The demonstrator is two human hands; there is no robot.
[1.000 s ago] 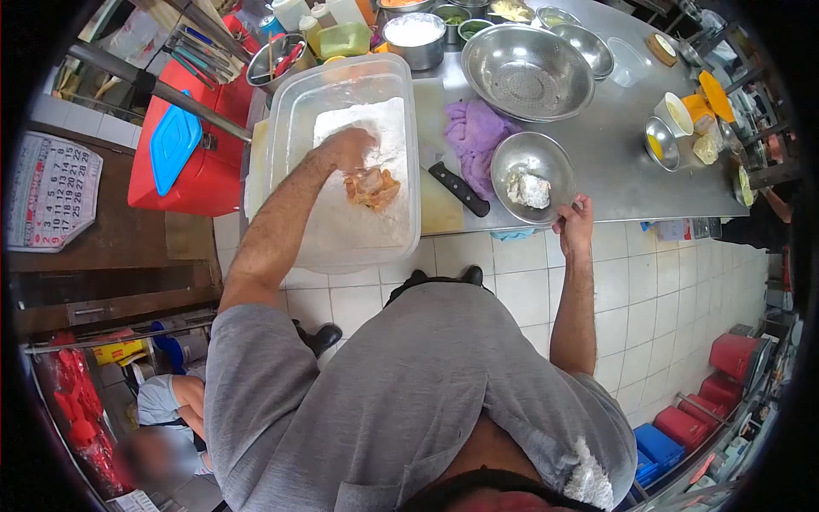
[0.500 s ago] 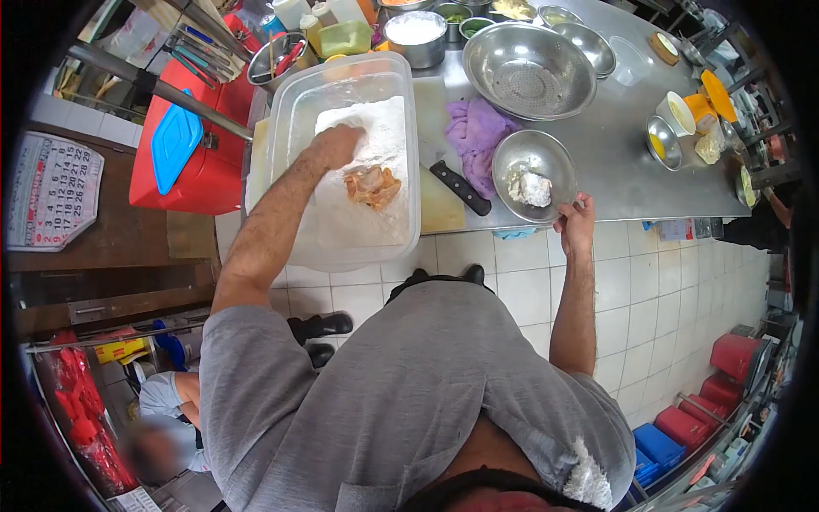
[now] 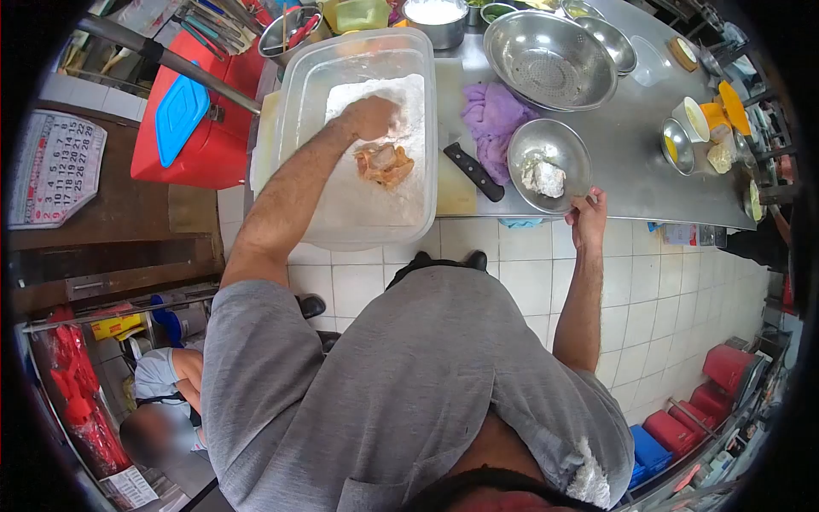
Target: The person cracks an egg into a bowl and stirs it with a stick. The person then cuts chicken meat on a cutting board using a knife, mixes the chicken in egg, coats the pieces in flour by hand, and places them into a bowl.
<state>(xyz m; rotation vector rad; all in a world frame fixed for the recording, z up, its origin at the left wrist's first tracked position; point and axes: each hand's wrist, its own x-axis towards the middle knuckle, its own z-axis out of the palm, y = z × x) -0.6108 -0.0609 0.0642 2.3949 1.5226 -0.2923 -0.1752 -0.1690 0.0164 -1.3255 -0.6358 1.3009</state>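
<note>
My left hand is inside a clear plastic tub, its fingers down in white flour and hidden from view. Just below that hand, a piece of raw, orange-marinated meat lies on the flour. My right hand grips the near right rim of a steel bowl, thumb and fingers closed on it. A flour-coated piece sits in this bowl. Between tub and bowl lie a black-handled knife and a crumpled purple cloth.
A large steel colander stands behind the bowl. A pot of white powder is behind the tub. To the left stands a red cooler with a blue lid. Another person sits low at the left.
The view has shifted slightly. Inside the tub, my left hand has moved a little right through the flour, above the meat. My right hand stays on the bowl's rim.
</note>
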